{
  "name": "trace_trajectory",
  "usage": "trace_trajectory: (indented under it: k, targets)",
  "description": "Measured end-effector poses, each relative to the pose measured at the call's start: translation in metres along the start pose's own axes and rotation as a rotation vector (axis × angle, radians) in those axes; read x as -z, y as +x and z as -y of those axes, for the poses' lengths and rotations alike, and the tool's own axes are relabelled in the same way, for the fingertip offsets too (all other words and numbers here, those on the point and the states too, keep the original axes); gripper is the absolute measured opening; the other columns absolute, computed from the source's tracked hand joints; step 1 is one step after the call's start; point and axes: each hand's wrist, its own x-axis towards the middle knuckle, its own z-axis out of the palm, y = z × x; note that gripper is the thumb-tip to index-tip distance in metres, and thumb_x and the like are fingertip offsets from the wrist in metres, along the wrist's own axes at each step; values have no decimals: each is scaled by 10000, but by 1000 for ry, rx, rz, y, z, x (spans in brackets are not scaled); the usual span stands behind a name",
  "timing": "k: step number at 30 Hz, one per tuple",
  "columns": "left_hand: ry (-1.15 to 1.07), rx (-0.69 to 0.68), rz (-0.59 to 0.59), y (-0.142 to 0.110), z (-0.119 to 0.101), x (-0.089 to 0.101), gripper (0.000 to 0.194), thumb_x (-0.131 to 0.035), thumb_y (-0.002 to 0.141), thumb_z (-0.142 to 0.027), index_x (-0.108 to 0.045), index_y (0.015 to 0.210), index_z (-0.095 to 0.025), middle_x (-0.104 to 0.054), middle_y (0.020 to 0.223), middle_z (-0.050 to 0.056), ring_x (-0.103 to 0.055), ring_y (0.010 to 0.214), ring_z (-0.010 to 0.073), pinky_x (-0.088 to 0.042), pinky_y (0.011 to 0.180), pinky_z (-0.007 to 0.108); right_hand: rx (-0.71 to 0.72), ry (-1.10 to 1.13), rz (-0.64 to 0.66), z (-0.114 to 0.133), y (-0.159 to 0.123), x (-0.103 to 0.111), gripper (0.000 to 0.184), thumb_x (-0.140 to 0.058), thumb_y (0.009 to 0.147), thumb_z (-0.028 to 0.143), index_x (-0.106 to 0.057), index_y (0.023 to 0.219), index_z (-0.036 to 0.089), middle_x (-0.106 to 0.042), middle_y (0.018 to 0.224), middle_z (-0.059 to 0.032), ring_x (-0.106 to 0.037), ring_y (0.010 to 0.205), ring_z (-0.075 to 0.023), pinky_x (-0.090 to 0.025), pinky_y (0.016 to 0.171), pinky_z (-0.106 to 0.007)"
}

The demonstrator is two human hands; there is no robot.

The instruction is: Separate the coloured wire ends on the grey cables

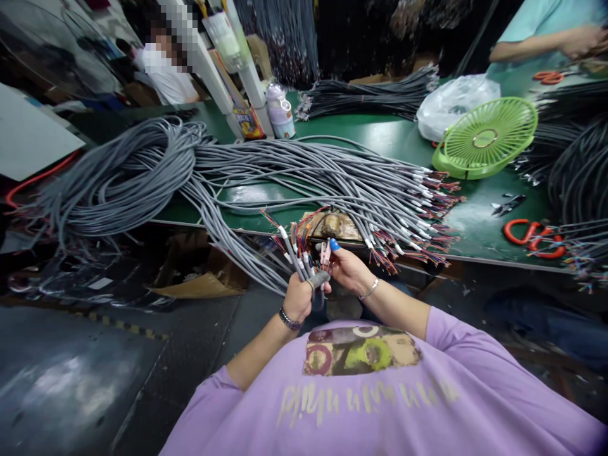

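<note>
My left hand (300, 296) is wrapped around a small bunch of grey cables (292, 256) whose white-banded ends fan out into coloured wires above the fist. A grey cover sits on its thumb. Close beside it, my right hand (350, 269) has its fingers bent together at the wire ends, one tip wearing a blue cover. At those fingertips is a small pale pink piece (325, 252), too small to name; whether the fingers grip it or a wire is unclear. Behind the hands, a worn brownish block (338, 226) lies at the table edge.
A large bundle of grey cables (285, 158) spans the green table (384, 133). To the right are a green fan (489, 136), orange-handled scissors (534, 239), small cutters (508, 204) and dark cables (584, 171). A bottle (280, 111) stands behind. A co-worker's hand (582, 41) shows top right.
</note>
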Motion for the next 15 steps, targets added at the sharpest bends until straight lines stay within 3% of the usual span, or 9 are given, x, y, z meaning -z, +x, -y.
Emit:
trace_trajectory:
  k: [5, 11, 15]
  targets:
    - [2, 14, 7, 0, 2, 0, 255, -777, 615, -337, -646, 579, -121, -623, 491, 41, -633, 517, 179, -503, 498, 265, -17, 20, 7, -1, -2, -2, 371, -688, 762, 516, -651, 815, 151, -608, 672, -7, -519, 605, -107, -434, 592, -238]
    - [24, -27, 1, -12, -1, 5, 243, -761, 653, -341, -665, 598, -125, -633, 502, 46, -632, 531, 178, -494, 492, 257, -145, 4, 71, 4, -9, 1, 486, -490, 844, 642, -620, 860, 175, -621, 717, -27, -532, 596, -119, -441, 569, -241]
    - [36, -119, -13, -17, 1, 8, 240, -745, 685, -331, -665, 574, -133, -648, 534, 50, -643, 571, 179, -506, 537, 263, -149, -41, 106, 8, -12, 0, 393, -539, 857, 553, -627, 863, 170, -653, 794, -45, -543, 617, -116, -472, 598, -249]
